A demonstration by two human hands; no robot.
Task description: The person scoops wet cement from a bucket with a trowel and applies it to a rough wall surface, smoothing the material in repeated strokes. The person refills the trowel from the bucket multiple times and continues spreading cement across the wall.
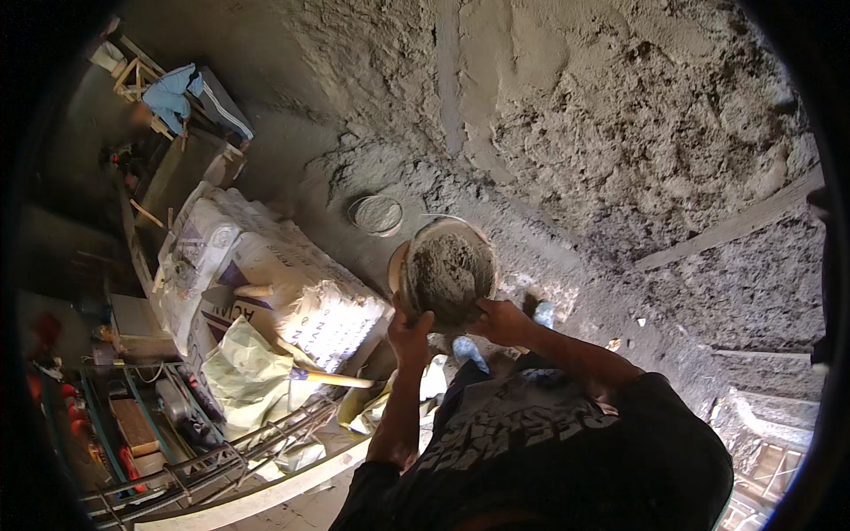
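Between my two hands is a round bucket with grey wet mortar inside, its open top facing up toward me. My left hand grips its near left side, thumb along the rim. On its near right side my right hand is closed at the rim. Part of a tan round edge shows at the bucket's left; I cannot tell whether it belongs to the same bucket. Just beyond, on the floor, stands a second bucket with grey mortar in it and a thin wire handle.
White and purple bags are stacked at left, with a crumpled yellowish sack beside them. Steel bars lie lower left. A rough mortar-covered wall rises ahead and right, with a wooden board against it. Another person bends far left.
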